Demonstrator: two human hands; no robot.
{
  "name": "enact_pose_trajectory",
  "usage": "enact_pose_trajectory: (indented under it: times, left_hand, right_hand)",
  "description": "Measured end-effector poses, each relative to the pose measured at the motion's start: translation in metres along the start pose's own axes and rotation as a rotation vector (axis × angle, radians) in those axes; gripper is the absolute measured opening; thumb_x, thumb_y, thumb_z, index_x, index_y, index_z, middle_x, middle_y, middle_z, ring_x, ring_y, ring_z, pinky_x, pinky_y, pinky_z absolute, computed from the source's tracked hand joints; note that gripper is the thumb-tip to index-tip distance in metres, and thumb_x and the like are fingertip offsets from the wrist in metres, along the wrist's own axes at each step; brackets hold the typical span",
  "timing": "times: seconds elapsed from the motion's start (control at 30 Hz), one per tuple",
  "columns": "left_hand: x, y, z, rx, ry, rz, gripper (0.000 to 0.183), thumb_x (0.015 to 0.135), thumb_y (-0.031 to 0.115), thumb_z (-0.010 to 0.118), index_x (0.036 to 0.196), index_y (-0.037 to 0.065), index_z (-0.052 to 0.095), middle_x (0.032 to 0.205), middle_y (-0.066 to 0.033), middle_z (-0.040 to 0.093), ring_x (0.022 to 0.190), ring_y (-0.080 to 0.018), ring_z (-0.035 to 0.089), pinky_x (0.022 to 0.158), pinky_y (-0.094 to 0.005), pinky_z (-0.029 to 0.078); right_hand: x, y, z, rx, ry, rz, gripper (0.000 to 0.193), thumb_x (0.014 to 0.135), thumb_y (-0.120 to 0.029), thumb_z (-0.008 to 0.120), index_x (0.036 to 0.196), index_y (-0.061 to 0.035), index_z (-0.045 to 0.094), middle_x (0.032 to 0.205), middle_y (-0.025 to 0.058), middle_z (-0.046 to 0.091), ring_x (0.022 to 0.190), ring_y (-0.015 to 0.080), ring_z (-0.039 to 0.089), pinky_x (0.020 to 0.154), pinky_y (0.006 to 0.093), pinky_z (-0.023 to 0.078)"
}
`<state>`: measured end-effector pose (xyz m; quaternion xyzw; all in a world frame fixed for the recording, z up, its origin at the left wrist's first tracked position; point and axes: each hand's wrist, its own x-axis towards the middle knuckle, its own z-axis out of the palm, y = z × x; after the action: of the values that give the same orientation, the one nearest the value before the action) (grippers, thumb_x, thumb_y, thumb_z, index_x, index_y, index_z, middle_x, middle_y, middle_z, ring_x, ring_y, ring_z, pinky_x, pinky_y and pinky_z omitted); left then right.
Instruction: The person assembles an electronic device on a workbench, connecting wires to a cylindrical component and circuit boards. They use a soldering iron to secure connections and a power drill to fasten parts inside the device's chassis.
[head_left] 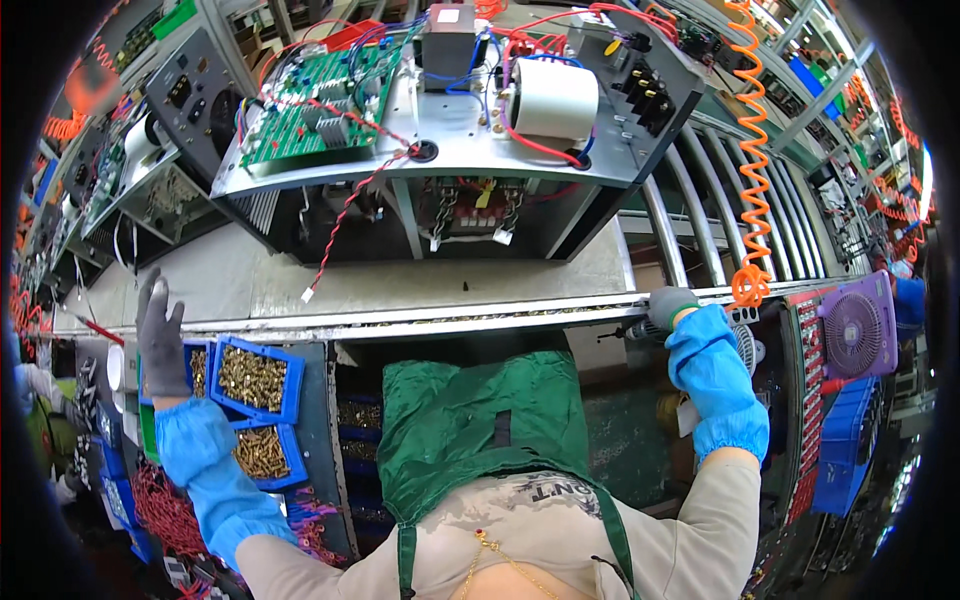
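Observation:
My left hand (162,335), in a dark grey glove, is open with its fingers stretched out beside the left end of the bench edge. Blue bins of small brass fasteners (253,378) sit just right of that wrist. My right hand (672,306), gloved too, is closed at the bench's front edge around a dark power screwdriver (640,330), whose thin tip points left; the glove hides part of it. In front of me stands an open metal chassis (455,170) with a green circuit board (318,105), a transformer (452,48) and a white cylinder (556,97) on top.
An orange coiled hose (752,160) hangs at the right, over a roller conveyor (705,205). A twisted red cable (345,225) dangles from the chassis. Another chassis (150,180) stands at the left. A purple fan (857,325) and a blue bin (845,450) are far right.

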<state>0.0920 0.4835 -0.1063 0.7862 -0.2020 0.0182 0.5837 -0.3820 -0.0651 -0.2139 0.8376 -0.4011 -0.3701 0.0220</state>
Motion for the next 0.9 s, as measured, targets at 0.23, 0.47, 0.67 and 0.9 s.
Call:
enact_pose_trajectory:
  times: [0.23,0.47,0.67,0.9]
  left_hand:
    - [0.128,-0.029,0.061,-0.854,-0.158,-0.352,0.049,0.094,0.037,0.048,0.131,0.006,0.046,0.135,-0.0079,0.045,0.122,-0.0223,0.043,0.105,-0.0394,0.032]
    - [0.174,0.005,0.136,-0.542,-0.663,-0.219,0.047,0.099,0.022,0.039,0.141,0.003,0.034,0.141,-0.0084,0.04,0.125,-0.0175,0.043,0.107,-0.03,0.032]
    - [0.186,-0.044,0.133,-0.109,-0.662,-0.132,0.047,0.094,0.016,0.049,0.137,0.001,0.038,0.13,-0.0059,0.047,0.113,-0.0147,0.048,0.1,-0.0292,0.037]
    - [0.151,-0.038,0.175,-0.637,-0.568,-0.581,0.067,0.076,0.01,0.054,0.139,0.004,0.035,0.127,-0.0112,0.05,0.113,-0.0212,0.051,0.096,-0.0324,0.042]
  right_hand:
    - [0.002,0.027,-0.134,0.799,0.812,-0.189,0.05,0.08,-0.027,0.063,0.123,-0.0037,0.05,0.106,0.0212,0.062,0.099,0.0349,0.06,0.085,0.0404,0.047]
    - [0.075,0.125,-0.265,1.267,0.912,0.125,0.093,0.075,-0.021,0.068,0.149,-0.016,0.012,0.136,0.0231,0.044,0.111,0.0294,0.056,0.088,0.0355,0.045]
    - [0.06,0.243,-0.269,1.443,1.291,0.292,0.091,0.074,-0.022,0.07,0.147,-0.0141,0.016,0.144,0.0156,0.027,0.116,0.0277,0.046,0.079,0.038,0.05]
    - [-0.088,0.194,-0.27,1.466,1.7,0.377,0.066,0.084,-0.009,0.06,0.143,-0.0079,0.029,0.14,0.0104,0.035,0.113,0.0194,0.051,0.086,0.0279,0.048]
